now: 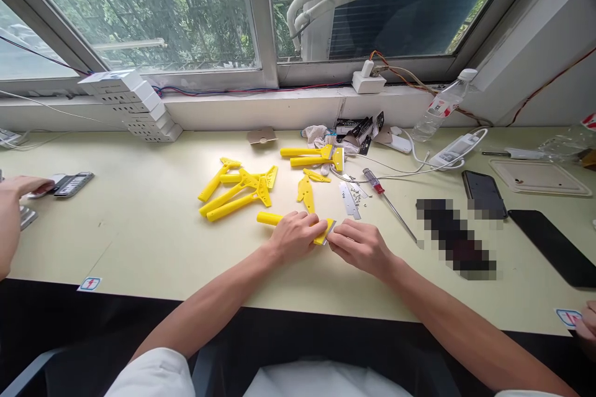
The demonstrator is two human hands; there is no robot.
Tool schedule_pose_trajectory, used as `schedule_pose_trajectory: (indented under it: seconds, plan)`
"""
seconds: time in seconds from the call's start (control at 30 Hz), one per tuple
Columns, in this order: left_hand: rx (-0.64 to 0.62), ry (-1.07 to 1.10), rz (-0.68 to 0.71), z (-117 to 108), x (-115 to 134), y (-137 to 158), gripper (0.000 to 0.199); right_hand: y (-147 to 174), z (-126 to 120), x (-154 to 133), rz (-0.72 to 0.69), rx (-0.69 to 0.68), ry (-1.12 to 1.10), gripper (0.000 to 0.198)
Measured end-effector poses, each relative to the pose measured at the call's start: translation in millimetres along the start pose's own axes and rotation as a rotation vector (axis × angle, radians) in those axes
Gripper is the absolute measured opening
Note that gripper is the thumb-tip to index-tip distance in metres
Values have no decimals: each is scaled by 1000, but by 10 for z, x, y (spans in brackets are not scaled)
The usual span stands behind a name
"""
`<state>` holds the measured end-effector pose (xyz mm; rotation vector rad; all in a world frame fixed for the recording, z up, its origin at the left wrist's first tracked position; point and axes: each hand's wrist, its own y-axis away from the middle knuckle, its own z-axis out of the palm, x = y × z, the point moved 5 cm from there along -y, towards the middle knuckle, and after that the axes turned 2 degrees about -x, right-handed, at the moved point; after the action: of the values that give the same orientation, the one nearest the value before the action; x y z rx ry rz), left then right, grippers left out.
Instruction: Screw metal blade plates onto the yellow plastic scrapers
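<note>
A yellow scraper (269, 218) lies across the table in front of me, its handle pointing left. My left hand (297, 234) is closed over its neck and head. At the head's right end a metal blade (329, 232) shows, and the pinched fingertips of my right hand (361, 247) are on it; they partly hide its edge. Just beyond my hands are loose yellow scraper plates (305, 193), flat metal blades (347, 200) and small screws (357, 197). To their right rests a screwdriver (391, 208) with a clear and red handle.
Several yellow scrapers (237, 198) lie left of my hands; two more scrapers (311, 161) lie behind. Phones (484, 194), a power strip (459, 150) and a bottle (442, 108) stand or lie right. White boxes (139, 105) are stacked by the window. Another person's hand (18, 192) is at left.
</note>
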<state>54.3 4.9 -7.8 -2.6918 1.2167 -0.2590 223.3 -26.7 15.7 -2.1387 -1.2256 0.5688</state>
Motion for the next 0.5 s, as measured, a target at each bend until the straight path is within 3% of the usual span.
schedule_pose_trajectory:
  seconds: [0.5]
  plan:
    - [0, 8, 30, -21, 12, -28, 18, -13, -14, 21, 25, 20, -136, 20]
